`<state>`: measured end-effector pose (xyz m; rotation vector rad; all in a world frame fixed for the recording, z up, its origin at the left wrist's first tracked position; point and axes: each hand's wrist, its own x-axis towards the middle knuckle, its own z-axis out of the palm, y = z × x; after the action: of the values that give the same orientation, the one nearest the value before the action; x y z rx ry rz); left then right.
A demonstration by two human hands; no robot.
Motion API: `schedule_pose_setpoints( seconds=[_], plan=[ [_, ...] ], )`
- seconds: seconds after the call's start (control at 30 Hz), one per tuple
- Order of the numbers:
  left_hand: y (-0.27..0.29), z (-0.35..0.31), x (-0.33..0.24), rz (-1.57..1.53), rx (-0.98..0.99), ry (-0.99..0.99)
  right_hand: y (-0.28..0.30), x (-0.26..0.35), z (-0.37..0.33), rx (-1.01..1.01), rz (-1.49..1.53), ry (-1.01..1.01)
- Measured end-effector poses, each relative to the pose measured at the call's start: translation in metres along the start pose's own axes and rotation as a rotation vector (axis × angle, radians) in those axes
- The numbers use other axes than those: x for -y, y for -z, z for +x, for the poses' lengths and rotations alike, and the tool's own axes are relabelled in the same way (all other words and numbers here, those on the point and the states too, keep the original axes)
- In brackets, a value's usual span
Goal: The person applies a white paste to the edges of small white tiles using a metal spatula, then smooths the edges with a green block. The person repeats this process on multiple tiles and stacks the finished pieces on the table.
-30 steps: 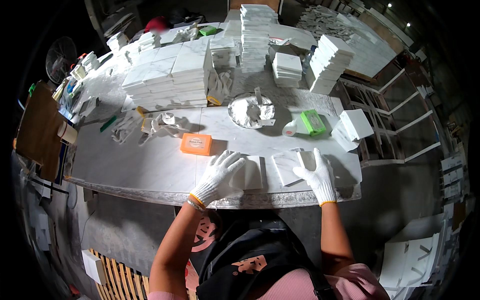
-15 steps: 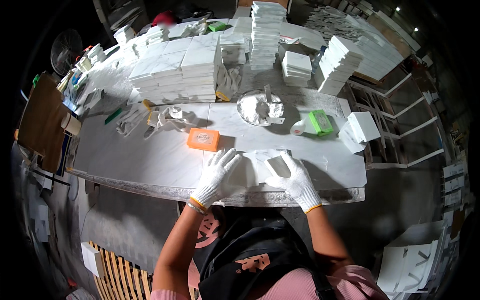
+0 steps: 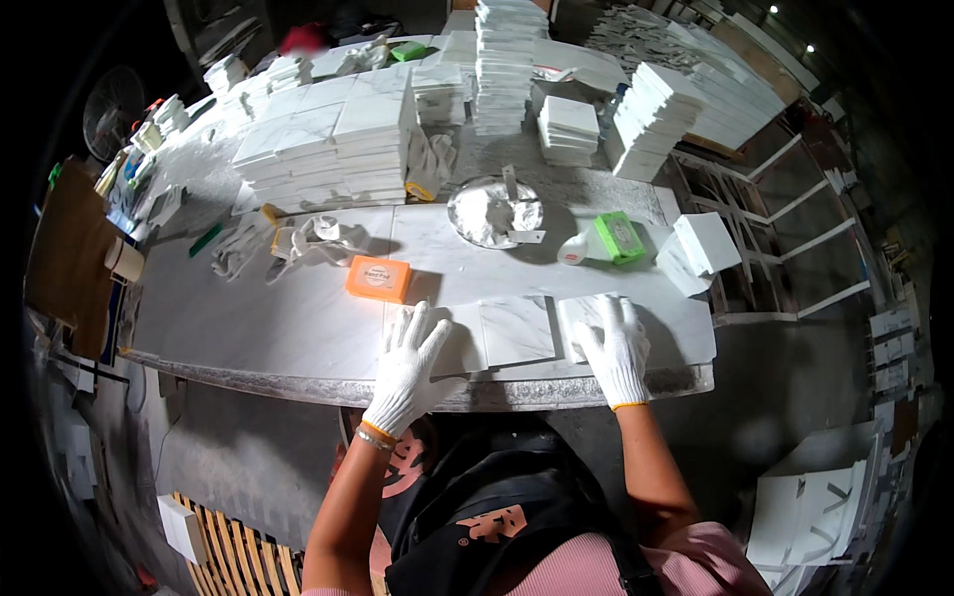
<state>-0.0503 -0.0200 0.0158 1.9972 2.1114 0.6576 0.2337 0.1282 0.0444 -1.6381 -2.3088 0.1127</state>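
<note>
Tiles, white marble-look: three laid out along near edge of surface (image 3: 209, 313); left tile (image 3: 462, 341) touching middle tile (image 3: 519, 330), right tile (image 3: 568, 315) just apart. Left hand (image 3: 407, 360) open, fingers spread at left tile. Right hand (image 3: 613, 350) over right tile, grip impossible to tell. Tile stack (image 3: 328, 164) behind, not laid out. Versus half a second ago: hands farther apart, middle tile uncovered.

In the upper left of the frame stood a fan (image 3: 112, 111). Below it, a board (image 3: 74, 248) was near a cup (image 3: 125, 261). A pallet (image 3: 240, 546) lay at the lower left, and a rack (image 3: 819, 238) was at the right.
</note>
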Motion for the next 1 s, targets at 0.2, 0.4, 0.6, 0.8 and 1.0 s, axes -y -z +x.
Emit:
schedule_pose_setpoints(
  seconds=[0.2,0.4,0.6,0.8,1.0],
  plan=[
    [0.000,0.001,0.003,-0.067,-0.005,-0.028,-0.014,-0.030,0.002,0.063,0.535,0.099],
    [0.010,0.007,0.027,-0.031,0.038,-0.048,-0.018,-0.039,-0.008,0.293,0.936,-0.058],
    [0.029,0.008,0.045,-0.070,0.143,0.011,0.012,-0.023,-0.011,0.418,1.033,-0.113],
    [0.031,-0.003,0.044,-0.077,0.104,0.081,0.030,-0.001,0.005,0.448,0.144,0.338],
    [0.023,-0.015,0.059,-0.079,-0.009,0.057,0.010,-0.004,0.018,0.454,0.009,0.447]
  ],
)
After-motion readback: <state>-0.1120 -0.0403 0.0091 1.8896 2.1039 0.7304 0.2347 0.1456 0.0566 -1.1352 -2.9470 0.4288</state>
